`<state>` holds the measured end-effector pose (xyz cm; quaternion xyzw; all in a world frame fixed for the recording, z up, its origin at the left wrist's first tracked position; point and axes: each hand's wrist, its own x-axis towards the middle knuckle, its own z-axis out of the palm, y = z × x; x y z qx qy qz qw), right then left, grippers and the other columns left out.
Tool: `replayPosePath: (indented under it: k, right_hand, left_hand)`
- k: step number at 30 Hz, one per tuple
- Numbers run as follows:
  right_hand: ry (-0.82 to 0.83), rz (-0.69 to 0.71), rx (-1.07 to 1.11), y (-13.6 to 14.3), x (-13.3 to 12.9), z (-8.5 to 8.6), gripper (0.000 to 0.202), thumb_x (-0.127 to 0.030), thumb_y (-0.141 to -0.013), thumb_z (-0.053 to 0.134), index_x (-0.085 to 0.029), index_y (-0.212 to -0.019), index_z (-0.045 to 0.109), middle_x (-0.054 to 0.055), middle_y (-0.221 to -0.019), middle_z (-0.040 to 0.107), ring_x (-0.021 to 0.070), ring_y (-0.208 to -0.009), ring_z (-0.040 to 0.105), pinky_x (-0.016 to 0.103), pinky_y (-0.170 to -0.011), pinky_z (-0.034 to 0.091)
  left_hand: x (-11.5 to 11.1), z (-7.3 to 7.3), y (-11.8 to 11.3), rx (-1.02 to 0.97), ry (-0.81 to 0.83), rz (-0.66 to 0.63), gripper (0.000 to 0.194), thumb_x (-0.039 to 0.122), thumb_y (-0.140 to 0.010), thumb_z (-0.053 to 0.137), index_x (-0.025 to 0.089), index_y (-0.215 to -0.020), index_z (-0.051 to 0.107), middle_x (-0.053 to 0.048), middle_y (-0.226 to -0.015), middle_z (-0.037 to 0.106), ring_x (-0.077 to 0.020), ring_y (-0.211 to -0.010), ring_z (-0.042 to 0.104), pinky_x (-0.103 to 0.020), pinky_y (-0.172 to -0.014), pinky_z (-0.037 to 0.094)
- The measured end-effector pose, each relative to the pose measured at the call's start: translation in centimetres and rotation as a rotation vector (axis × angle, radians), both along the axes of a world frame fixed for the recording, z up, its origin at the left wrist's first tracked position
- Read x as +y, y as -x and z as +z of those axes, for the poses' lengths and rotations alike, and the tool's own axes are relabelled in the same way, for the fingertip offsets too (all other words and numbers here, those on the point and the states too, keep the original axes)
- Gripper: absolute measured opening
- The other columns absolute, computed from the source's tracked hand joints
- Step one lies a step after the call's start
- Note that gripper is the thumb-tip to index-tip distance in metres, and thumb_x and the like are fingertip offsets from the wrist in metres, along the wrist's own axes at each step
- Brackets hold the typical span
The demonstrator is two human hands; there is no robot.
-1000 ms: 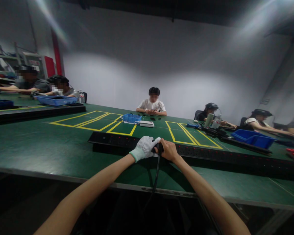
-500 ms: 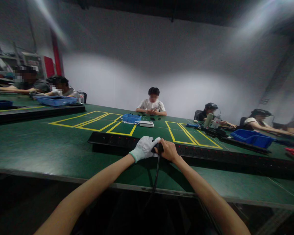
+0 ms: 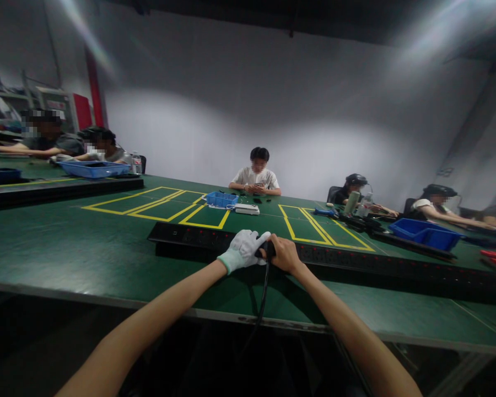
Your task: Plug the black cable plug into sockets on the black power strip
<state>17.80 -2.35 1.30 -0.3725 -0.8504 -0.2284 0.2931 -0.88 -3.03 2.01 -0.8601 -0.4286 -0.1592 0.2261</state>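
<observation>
A long black power strip lies across the green table in front of me, its face carrying a row of sockets with small red marks. My right hand, bare, is closed around a black plug at the strip. A black cable hangs from that plug over the table's front edge. In a white glove, my left hand is closed over the strip just left of the plug. Its index finger and thumb reach toward the plug. Gloved fingers partly hide the plug and the socket behind it.
Beyond the strip, yellow tape marks outline areas on the table. A small blue basket and a white box sit mid-table, before a seated person. Blue trays stand at both sides, where other people work.
</observation>
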Motion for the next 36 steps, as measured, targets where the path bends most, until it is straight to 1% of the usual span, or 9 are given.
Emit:
replayPosePath:
  k: [11, 17, 36]
  right_hand:
    - [0.004, 0.006, 0.007, -0.05, 0.03, -0.01, 0.033, -0.047, -0.084, 0.051, -0.017, -0.096, 0.051, 0.006, -0.077, 0.064, 0.0185, -0.07, 0.059, 0.025, -0.064, 0.037]
    - [0.002, 0.003, 0.008, -0.03, -0.03, -0.01, 0.032, -0.047, -0.084, 0.051, -0.017, -0.095, 0.051, 0.006, -0.077, 0.063, 0.0184, -0.07, 0.059, 0.025, -0.064, 0.037]
    - [0.018, -0.009, 0.006, -0.01, -0.14, 0.07, 0.034, -0.049, -0.084, 0.05, -0.017, -0.096, 0.052, 0.007, -0.077, 0.064, 0.0189, -0.07, 0.059, 0.025, -0.064, 0.037]
  left_hand:
    - [0.11, -0.09, -0.04, 0.005, -0.002, 0.001, 0.085, 0.065, -0.069, 0.056, 0.021, -0.137, 0.03, -0.01, -0.103, 0.055, -0.0261, -0.088, 0.053, -0.038, -0.077, 0.036]
    - [-0.02, 0.09, -0.03, 0.013, 0.001, -0.002, 0.083, 0.066, -0.07, 0.055, 0.021, -0.137, 0.032, -0.01, -0.101, 0.055, -0.0258, -0.088, 0.053, -0.038, -0.077, 0.036]
    - [0.03, -0.02, 0.01, 0.002, 0.015, -0.004, 0.085, 0.066, -0.07, 0.055, 0.021, -0.137, 0.031, -0.011, -0.103, 0.054, -0.0267, -0.089, 0.052, -0.039, -0.078, 0.037]
